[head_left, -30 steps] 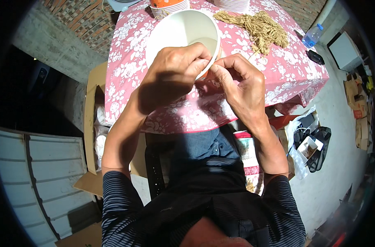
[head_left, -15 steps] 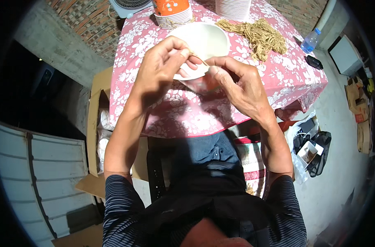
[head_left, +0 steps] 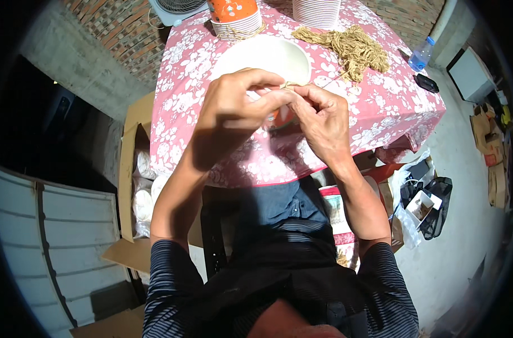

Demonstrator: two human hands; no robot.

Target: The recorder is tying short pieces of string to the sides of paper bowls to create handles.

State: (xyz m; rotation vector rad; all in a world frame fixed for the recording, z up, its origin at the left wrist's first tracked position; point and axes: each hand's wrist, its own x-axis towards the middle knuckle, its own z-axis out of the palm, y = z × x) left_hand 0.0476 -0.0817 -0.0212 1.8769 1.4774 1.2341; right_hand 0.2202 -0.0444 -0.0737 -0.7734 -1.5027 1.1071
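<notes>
My left hand (head_left: pixel 231 107) and my right hand (head_left: pixel 328 121) meet over the near side of a paper bucket (head_left: pixel 268 53), which has a white inside and orange on its outer wall. Between their fingertips is a short bit of tan twisted cord (head_left: pixel 289 85), pinched by both hands. Part of the bucket's near side is hidden behind my fingers. A loose heap of the same tan cord (head_left: pixel 358 53) lies on the table to the right, beyond my right hand.
The table wears a pink floral cloth (head_left: pixel 375 121). At its far side stand an orange bucket stack (head_left: pixel 234 12), a white stack (head_left: pixel 316 14) and a fan (head_left: pixel 180 5). A water bottle (head_left: pixel 421 55) and a black object (head_left: pixel 426 83) sit right. A cardboard box (head_left: pixel 128 174) stands left.
My hands have come together, the left one moving right and its fingers stretching across toward the right. The cord span that showed between them is now mostly covered.
</notes>
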